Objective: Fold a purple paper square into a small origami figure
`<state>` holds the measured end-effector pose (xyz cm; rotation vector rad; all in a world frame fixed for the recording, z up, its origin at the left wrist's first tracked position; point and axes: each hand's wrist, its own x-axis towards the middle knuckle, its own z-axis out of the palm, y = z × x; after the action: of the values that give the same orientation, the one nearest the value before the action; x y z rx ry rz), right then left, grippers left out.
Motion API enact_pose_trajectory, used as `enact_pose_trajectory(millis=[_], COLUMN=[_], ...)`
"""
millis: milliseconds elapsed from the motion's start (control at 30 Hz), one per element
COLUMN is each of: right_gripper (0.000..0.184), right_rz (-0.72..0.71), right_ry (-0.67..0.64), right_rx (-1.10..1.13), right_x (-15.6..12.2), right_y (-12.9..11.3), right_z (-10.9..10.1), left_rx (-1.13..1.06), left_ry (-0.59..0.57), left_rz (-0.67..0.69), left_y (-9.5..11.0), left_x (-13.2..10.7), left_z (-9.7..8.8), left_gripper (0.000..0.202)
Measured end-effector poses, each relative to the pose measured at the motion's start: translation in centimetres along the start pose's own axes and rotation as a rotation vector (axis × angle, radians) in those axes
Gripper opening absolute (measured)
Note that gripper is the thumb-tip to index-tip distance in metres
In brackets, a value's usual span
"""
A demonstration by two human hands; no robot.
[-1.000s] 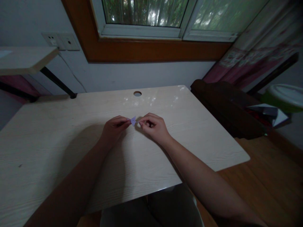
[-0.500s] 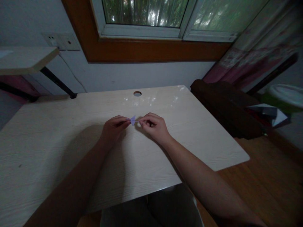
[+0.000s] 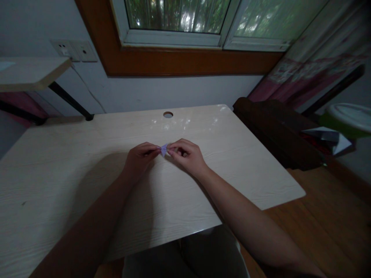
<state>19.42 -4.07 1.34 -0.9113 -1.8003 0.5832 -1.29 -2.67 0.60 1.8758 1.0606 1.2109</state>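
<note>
A small piece of folded purple paper [image 3: 164, 150] is pinched between my two hands, above the middle of the pale wooden desk [image 3: 185, 200]. My left hand [image 3: 141, 158] is closed, its thumb and fingertips gripping the paper's left end. From the other side, my right hand [image 3: 187, 153] pinches the right end with thumb and index finger, and its other fingers are curled. The paper flares out between the fingertips; its ends are hidden by my fingers.
A round cable hole [image 3: 168, 114] lies near the desk's back edge. At the left, a raised shelf [image 3: 31, 77] stands on black legs. Beyond the right edge are dark brown wooden furniture [image 3: 269, 123] and a green container with a pale lid [image 3: 350, 119].
My right fingertips have moved slightly left, closer to my left hand, and now cover more of the paper's right end. The left hand has hardly moved.
</note>
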Motion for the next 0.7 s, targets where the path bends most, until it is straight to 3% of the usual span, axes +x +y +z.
enact_pose_trajectory(millis=[433, 700], right_gripper=[0.01, 0.008], right_rz=[-0.034, -0.073], right_ry=[-0.02, -0.005], right_rx=[-0.046, -0.123], right_x=[-0.04, -0.09], right_y=[0.25, 0.44], right_z=[0.03, 0.12], left_rx=[0.068, -0.093], left_ry=[-0.008, -0.017], left_rz=[0.04, 0.0], left_y=[-0.17, 0.18], left_x=[-0.05, -0.45], left_z=[0.18, 0.29], left_gripper=[0.013, 0.02])
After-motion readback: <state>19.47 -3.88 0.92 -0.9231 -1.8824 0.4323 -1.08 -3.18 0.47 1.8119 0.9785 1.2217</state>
